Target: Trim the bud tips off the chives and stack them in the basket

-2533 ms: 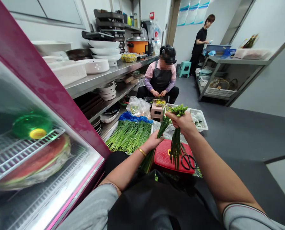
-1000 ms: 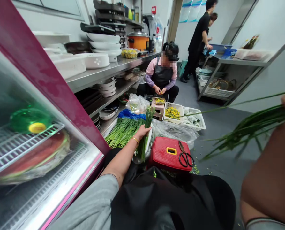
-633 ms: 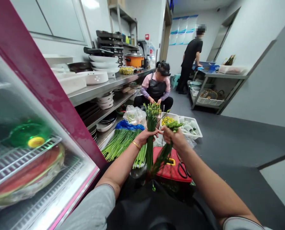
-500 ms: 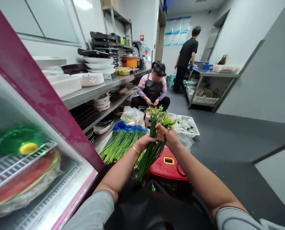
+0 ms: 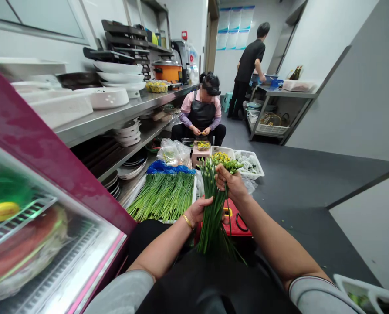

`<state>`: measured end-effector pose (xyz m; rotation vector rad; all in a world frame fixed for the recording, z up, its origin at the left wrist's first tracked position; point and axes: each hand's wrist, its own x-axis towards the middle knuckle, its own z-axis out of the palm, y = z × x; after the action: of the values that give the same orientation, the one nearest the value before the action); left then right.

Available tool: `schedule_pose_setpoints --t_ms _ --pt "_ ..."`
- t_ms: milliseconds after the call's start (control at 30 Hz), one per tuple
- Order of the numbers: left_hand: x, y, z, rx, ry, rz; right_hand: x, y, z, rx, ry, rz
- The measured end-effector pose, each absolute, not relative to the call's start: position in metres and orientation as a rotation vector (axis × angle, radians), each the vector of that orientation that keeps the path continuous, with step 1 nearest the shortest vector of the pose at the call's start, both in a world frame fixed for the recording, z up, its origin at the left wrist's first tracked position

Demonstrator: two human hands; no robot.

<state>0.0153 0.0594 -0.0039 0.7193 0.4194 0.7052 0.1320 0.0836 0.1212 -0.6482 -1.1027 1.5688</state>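
Observation:
A bunch of long green flower chives [image 5: 210,218] with budded tips stands almost upright before me. My left hand [image 5: 199,209] is wrapped round its stems about midway. Higher up, my right hand [image 5: 231,181] is closed on several chive stems just below their buds [image 5: 231,165], which lean to the right of the main bunch. Behind my hands is a red box lid [image 5: 218,229] with a yellow-edged handle and a black loop on it. To the left, more flower chives [image 5: 168,194] lie in a white basket, with blue plastic at its far end.
A person [image 5: 202,109] in a dark apron sits ahead, fingers on something small and yellow. White crates [image 5: 251,163] stand right of centre. A steel shelf [image 5: 116,113] with dishes runs along the left, beside a glass-fronted cabinet [image 5: 66,209]. Another person [image 5: 249,65] stands at a far table.
The view has tilted down and shifted right. My left hand has slid lower relative to my right, and the bunch hangs straighter. The right hand's budded stems have separated more from the bunch.

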Motion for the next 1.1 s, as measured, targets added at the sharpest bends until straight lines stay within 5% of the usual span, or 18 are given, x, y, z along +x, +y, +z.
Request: schedule_pose_setpoints --t_ms 233,500,700,933,1100 --pt "0.02 0.055 0.024 0.902 0.358 0.736 0.135 0.094 0.117 -0.8 -1.431 1.216" --pt "0.018 0.062 0.025 0.94 0.421 0.713 0.143 0.109 0.111 -0.847 -1.751 0.358" --pt "0.014 0.06 0.032 0.953 0.516 0.792 0.149 0.125 0.119 -0.885 -1.901 0.188" --pt "0.003 0.054 0.05 0.963 0.692 0.898 0.208 0.096 0.091 -0.868 -1.458 0.417" --pt "0.013 0.056 0.048 1.033 0.727 0.842 0.201 0.071 0.037 -0.922 -1.478 1.22"
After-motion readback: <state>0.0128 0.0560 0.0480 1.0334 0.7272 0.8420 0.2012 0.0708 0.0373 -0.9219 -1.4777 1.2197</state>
